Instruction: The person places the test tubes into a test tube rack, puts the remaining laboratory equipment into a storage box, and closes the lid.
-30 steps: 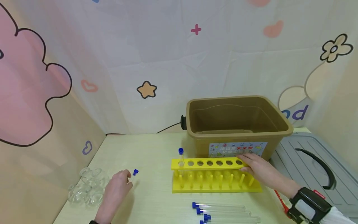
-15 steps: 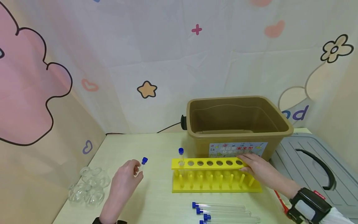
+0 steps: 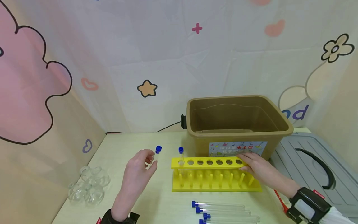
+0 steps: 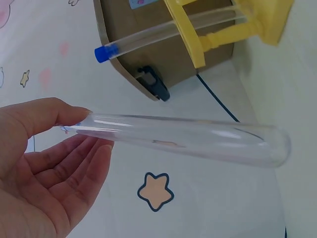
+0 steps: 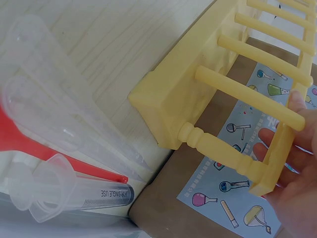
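Note:
My left hand point(image 3: 139, 169) pinches a clear test tube point(image 4: 188, 138) near its blue cap point(image 3: 158, 149), left of the yellow test tube rack point(image 3: 216, 189). In the left wrist view the tube's rounded end points away from the fingers, and the tube looks empty. Another capped test tube point(image 4: 148, 37) stands in the rack's leftmost hole. My right hand point(image 3: 258, 169) grips the right end of the rack's top bar, thumb in front and fingers over the top. Several capped test tubes point(image 3: 221, 212) lie on the table before the rack.
Behind the rack stands a brown bin point(image 3: 240, 132) with a picture label. Clear round flasks point(image 3: 89, 186) cluster at the left. A grey lid point(image 3: 296, 155) with a black handle lies right. A syringe point(image 5: 99, 191) and a red tool point(image 5: 64, 158) lie beside the rack's right end.
My left hand has carried its test tube right and upward, toward the rack, and the tube's cap is now close to the standing tube. The right hand has stayed on the rack.

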`<state>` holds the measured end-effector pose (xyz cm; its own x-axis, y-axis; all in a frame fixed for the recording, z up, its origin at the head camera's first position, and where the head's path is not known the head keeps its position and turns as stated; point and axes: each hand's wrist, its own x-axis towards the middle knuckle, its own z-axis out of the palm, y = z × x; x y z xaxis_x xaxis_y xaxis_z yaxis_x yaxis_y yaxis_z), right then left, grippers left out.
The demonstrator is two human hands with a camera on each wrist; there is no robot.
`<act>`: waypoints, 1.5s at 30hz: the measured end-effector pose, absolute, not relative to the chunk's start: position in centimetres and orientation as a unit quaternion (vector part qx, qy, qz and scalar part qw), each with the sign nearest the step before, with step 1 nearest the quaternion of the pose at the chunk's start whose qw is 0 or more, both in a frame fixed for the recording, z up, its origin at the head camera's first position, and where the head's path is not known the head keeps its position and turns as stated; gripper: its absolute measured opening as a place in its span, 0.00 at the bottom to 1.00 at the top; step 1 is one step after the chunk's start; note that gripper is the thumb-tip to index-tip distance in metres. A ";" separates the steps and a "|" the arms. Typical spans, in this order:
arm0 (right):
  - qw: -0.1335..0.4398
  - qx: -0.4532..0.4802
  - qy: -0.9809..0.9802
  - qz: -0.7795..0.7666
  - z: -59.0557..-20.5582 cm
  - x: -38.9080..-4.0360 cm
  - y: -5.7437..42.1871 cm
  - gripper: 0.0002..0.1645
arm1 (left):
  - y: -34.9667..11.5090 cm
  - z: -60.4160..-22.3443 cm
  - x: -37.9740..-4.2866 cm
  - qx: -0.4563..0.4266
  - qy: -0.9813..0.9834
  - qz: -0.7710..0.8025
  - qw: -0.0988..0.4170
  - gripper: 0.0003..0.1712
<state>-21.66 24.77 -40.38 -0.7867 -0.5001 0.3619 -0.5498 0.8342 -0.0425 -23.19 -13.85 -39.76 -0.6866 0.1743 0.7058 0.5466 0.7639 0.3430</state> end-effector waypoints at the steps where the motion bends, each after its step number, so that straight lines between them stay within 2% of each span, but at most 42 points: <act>1: 0.170 0.279 -0.942 0.072 -40.4 -21.7 24.7 0.27 | -14.0 -41.0 -24.2 -0.207 -0.875 -0.267 0.347 0.14; 6: 0.170 0.276 -0.943 0.070 -40.3 -21.7 24.7 0.27 | -14.7 -47.2 -29.6 -0.188 -0.873 -0.265 0.363 0.21; 11: 0.170 0.279 -0.943 0.068 -40.3 -21.7 24.7 0.27 | -13.4 -47.6 -31.1 -0.205 -0.853 -0.305 0.372 0.24; 13: 0.173 0.288 -0.939 0.071 -40.3 -21.7 24.7 0.27 | -12.5 -46.3 -30.7 -0.229 -0.831 -0.322 0.391 0.24; 17: 0.178 0.303 -0.933 0.077 -40.2 -21.7 24.8 0.27 | -9.9 -39.3 -26.1 -0.277 -0.789 -0.362 0.411 0.19; 20: 0.180 0.305 -0.932 0.081 -40.2 -21.6 24.8 0.27 | -8.0 -33.3 -21.6 -0.293 -0.773 -0.397 0.399 0.14; 22: 0.181 0.307 -0.931 0.083 -40.2 -21.6 24.8 0.27 | -7.3 -31.6 -20.4 -0.293 -0.763 -0.406 0.409 0.14; 24: 0.180 0.307 -0.931 0.084 -40.2 -21.6 24.8 0.26 | -6.6 -29.6 -18.8 -0.284 -0.769 -0.413 0.396 0.13; 28: 0.181 0.308 -0.930 0.084 -40.2 -21.6 24.8 0.27 | -5.8 -29.0 -18.3 -0.278 -0.761 -0.424 0.405 0.13; 32: 0.180 0.301 -0.933 0.082 -40.2 -21.6 24.7 0.26 | -5.0 -29.8 -18.8 -0.276 -0.746 -0.444 0.413 0.14; 39: 0.176 0.286 -0.939 0.081 -40.4 -21.6 24.7 0.27 | -4.0 -38.2 -24.6 -0.273 -0.728 -0.469 0.419 0.22; 45: 0.185 0.291 -0.935 0.082 -40.5 -21.7 24.7 0.27 | -2.7 -45.8 -29.2 -0.252 -0.739 -0.456 0.427 0.23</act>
